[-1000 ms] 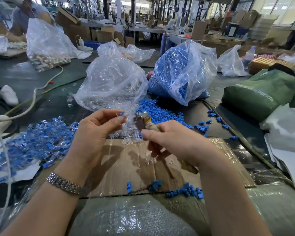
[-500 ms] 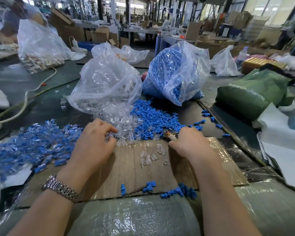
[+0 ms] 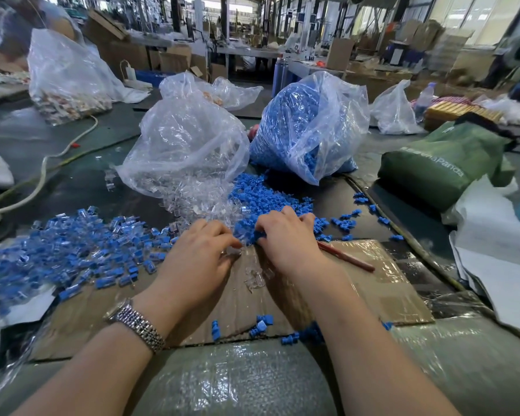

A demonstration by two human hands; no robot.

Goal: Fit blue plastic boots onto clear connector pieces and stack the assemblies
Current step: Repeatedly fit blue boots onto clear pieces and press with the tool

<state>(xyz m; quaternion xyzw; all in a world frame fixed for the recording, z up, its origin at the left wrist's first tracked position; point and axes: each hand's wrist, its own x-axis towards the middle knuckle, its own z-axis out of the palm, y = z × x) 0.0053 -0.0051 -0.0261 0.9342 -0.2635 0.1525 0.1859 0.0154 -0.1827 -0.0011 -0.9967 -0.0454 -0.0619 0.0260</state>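
Both palms down on the cardboard (image 3: 373, 283) — left hand (image 3: 192, 259) curled over clear connector pieces (image 3: 201, 205), right hand (image 3: 285, 238) among blue boots (image 3: 264, 196) — actual grip impossible to tell.

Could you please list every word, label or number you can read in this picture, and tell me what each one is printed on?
"Panda": pale lettering on the side of the green bag at the right; the letters before it are too blurred to read.
Small pale logo near the top of the same bag: too small to read.
Cardboard boxes in the background: no readable print.
Wristwatch: only the band shows.
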